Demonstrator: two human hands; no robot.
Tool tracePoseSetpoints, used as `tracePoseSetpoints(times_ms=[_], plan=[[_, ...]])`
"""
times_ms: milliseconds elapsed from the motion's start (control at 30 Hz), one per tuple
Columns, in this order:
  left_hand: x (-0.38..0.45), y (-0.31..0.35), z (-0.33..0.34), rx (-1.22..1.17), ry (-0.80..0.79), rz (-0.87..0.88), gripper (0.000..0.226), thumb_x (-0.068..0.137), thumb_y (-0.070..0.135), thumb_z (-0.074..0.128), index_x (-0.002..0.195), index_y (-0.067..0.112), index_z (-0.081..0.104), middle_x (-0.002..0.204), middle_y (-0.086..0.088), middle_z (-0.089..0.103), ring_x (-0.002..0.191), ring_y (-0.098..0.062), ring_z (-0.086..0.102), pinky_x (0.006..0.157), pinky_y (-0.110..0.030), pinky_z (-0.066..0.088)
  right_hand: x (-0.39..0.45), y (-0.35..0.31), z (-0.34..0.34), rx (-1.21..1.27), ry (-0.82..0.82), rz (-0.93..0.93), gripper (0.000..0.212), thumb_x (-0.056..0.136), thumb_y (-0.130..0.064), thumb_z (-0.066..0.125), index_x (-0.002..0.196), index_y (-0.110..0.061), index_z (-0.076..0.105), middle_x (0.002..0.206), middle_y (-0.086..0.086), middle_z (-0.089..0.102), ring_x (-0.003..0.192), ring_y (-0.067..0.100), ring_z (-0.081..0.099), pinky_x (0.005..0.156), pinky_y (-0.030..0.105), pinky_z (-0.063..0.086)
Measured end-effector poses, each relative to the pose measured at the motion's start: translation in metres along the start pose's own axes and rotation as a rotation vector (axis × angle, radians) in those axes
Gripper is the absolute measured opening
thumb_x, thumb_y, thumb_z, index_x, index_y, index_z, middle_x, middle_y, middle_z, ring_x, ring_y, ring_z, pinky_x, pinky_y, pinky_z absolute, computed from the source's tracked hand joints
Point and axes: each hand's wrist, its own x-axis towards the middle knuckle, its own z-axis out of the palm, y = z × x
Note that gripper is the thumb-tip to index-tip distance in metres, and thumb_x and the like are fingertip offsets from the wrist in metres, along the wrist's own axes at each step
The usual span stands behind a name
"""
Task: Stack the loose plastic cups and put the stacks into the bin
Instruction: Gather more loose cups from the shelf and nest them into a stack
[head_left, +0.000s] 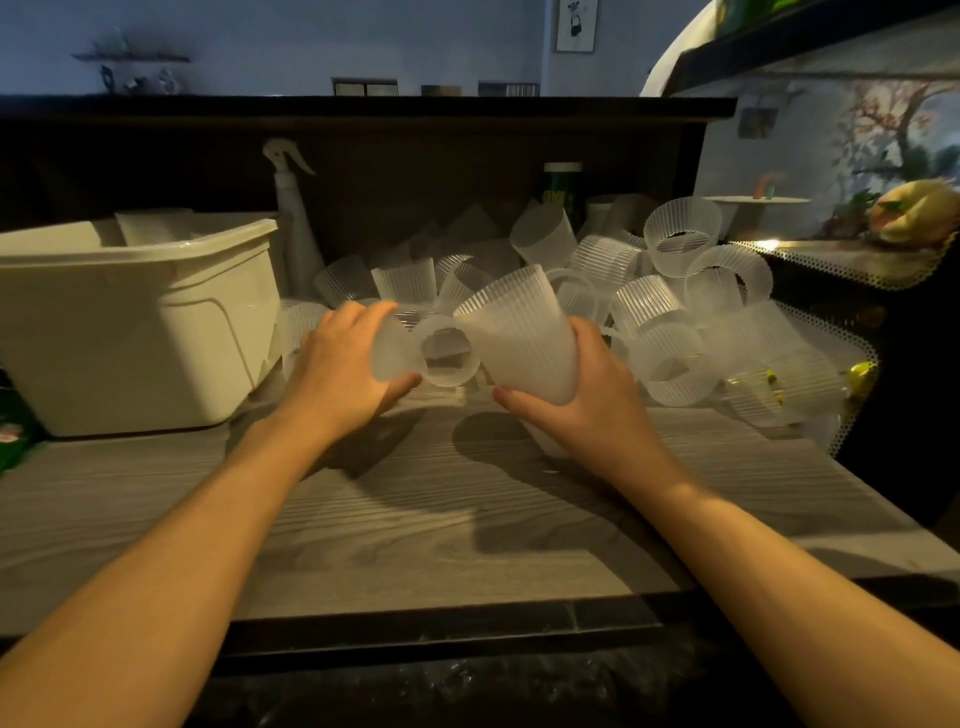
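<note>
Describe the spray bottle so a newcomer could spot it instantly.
Start at the big cream plastic bin on the left of the grey wood-grain counter. Just behind its right rear corner stands a tall white plastic spray bottle. Its trigger nozzle and upright opaque body set it apart from the heap of ribbed translucent cups beside it.

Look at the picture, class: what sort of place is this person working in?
Probably the back counter of a small drinks shop or café. A heap of plastic cups covers the wooden counter, a spray bottle stands by a storage bin, and a raised serving ledge runs above.
</note>
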Motion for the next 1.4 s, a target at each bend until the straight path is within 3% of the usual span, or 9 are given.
tracePoseSetpoints(times_ms=[167,500,667,800,933,1033,1167,1300,1400], plan=[[-0.006,-0.008,-0.023,-0.564,0.344,-0.222,0.066,0.085,0.062,0.062,0.140,0.034,0.041,0.139,0.001,0.050,0.122,-0.016,0.048,0.095,-0.036,0.046,0.000,0.001,0.000,-0.012,-0.013,-0.012,0.082,0.070,-0.059,0.078,0.133,-0.025,0.038,0.115,-0.009,0.049,0.102,0.013,0.054,0.083,0.043,0.054],[-0.010,0.017,-0.024,-1.239,0.252,-0.214,0.044,0.087,0.040,0.064,0.128,0.025,0.055,0.118,0.007,0.068,0.111,-0.010,0.065,0.088,-0.027,0.054,-0.003,-0.007,0.002,-0.141,-0.060,-0.129,0.084,0.070,-0.062,0.076,0.135,-0.024,0.038,0.119,-0.012,0.044,0.103,0.008,0.048,0.084,0.034,0.049],[-0.012,0.025,-0.028,-1.264,0.198,-0.107,0.018,0.098,0.026,0.057,0.114,0.028,0.061,0.105,0.012,0.074,0.107,-0.011,0.067,0.085,-0.023,0.054,-0.002,-0.010,0.007,-0.236,-0.076,-0.184,0.088,0.069,-0.062,0.076,0.138,-0.022,0.036,0.124,-0.002,0.051,0.105,0.014,0.052,0.085,0.040,0.052],[-0.016,0.027,-0.026,-1.138,0.065,-0.055,0.063,0.089,0.043,0.067,0.143,0.017,0.047,0.133,-0.002,0.061,0.119,-0.012,0.061,0.091,-0.026,0.053,-0.002,-0.010,0.009,-0.248,-0.072,-0.196,0.088,0.069,-0.061,0.076,0.137,-0.022,0.037,0.124,-0.001,0.051,0.106,0.015,0.053,0.085,0.042,0.053],[-0.019,0.040,-0.024,-1.065,0.021,0.040,0.070,0.086,0.035,0.061,0.150,0.019,0.037,0.146,0.005,0.047,0.124,-0.001,0.055,0.089,-0.013,0.049,-0.003,-0.009,0.008,-0.225,-0.067,-0.193,0.086,0.070,-0.058,0.078,0.136,-0.020,0.039,0.123,-0.001,0.052,0.105,0.014,0.052,0.085,0.039,0.052],[-0.020,0.038,-0.020,-0.976,-0.061,0.068,0.072,0.089,0.059,0.050,0.151,0.027,0.035,0.148,0.011,0.044,0.127,0.008,0.047,0.094,-0.013,0.046,-0.003,-0.008,0.006,-0.166,-0.059,-0.176,0.086,0.070,-0.057,0.078,0.137,-0.021,0.038,0.123,-0.004,0.050,0.104,0.012,0.051,0.083,0.036,0.051],[-0.019,0.032,-0.011,-0.711,-0.225,0.134,0.082,0.079,0.088,0.025,0.151,0.049,0.021,0.158,0.018,0.028,0.145,-0.006,0.025,0.114,-0.034,0.027,-0.002,-0.008,0.006,-0.100,-0.033,-0.130,0.080,0.071,-0.055,0.079,0.133,-0.021,0.040,0.115,-0.011,0.045,0.101,0.009,0.049,0.081,0.035,0.050],[-0.013,0.031,-0.009,-0.705,0.120,-0.065,0.064,0.094,0.066,0.032,0.147,0.031,0.041,0.136,0.010,0.055,0.120,-0.002,0.050,0.086,-0.004,0.032,-0.001,-0.008,0.006,-0.080,-0.033,-0.104,0.079,0.070,-0.059,0.077,0.131,-0.023,0.040,0.116,-0.012,0.046,0.101,0.008,0.049,0.081,0.036,0.051],[0.000,0.016,0.003,-0.429,0.304,-0.356,0.054,0.095,0.062,0.045,0.126,0.020,0.059,0.098,0.003,0.063,0.084,-0.010,0.056,0.068,-0.024,0.039,-0.001,-0.007,0.006,-0.053,-0.001,-0.055,0.080,0.071,-0.058,0.077,0.133,-0.022,0.040,0.117,-0.010,0.047,0.103,0.011,0.050,0.083,0.041,0.052]])
